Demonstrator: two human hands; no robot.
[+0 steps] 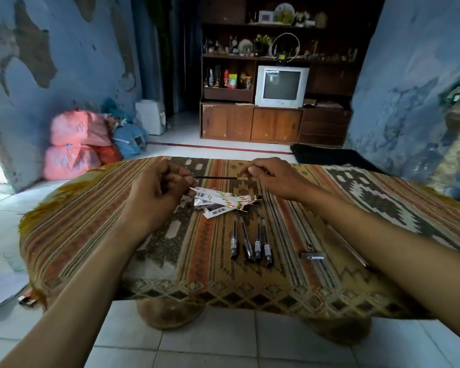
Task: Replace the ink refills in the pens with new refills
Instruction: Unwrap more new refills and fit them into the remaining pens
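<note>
**Refill held between two hands above the patterned cloth**

While both forearms reach in from the bottom edge, the left hand (157, 187) and the right hand (272, 176) meet over the far part of the patterned cloth (96, 208), holding a thin dark refill (214, 177) level between them. The left hand's fingers are curled, pinching the refill's left end at about 9 o'clock from its middle; the same hand also holds a white refill packet (205, 193) that sticks out toward 4 o'clock. The right hand pinches the refill's pale right end between thumb and fingertips, the other fingers curled in.

Just below the refill, at 6 o'clock, a small heap of white refill packets (223, 204) with barcodes and yellow marks lies on the cloth. Nearer the person, again at 6 o'clock from the heap, four pens (250, 241) lie side by side, nearly parallel, dark caps toward the viewer. At 3 o'clock from the pens, near the right forearm, a small metal part (312, 255) rests on the cloth, too small to identify.

Beyond the cloth, at 12 o'clock, a television (281, 86) stands in a wooden cabinet (250, 123); pink bags (75, 144) are stacked at 10 o'clock against the blue wall.
</note>
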